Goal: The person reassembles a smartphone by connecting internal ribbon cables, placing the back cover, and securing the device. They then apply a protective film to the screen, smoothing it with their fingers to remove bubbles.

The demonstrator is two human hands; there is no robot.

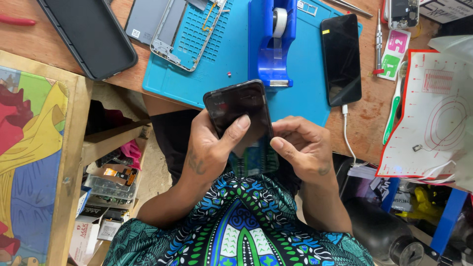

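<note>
Holding a black phone (pixel 240 109) in the left hand (pixel 209 148), fingers wrapped round its lower left side, thumb (pixel 236 129) lying flat across the dark glass. Gripping the phone's lower right edge with the right hand (pixel 300 148), thumb tip pressing at the side, the other fingers curled in behind. Sitting between both hands, the phone, tilted a little, top end pointing away toward the bench (pixel 364 118) and hanging just over its near edge, above the lap.

Lying just past the phone's top end, a blue mat (pixel 231 54) on the bench. Standing on the mat, close to the phone, a blue tape holder (pixel 272 47) with a white roll in it. Resting further right, half on the mat, a second black phone (pixel 341 59) with a white cable (pixel 348 138) plugged into its near end. Sitting at the mat's far left, a thin metal phone frame (pixel 185 34), and beside that a big dark tablet (pixel 91 34), well apart from the hands. Lying far right, a white sheet with red lines (pixel 433 118) and a green and white toothbrush (pixel 394 106) next to it.
</note>
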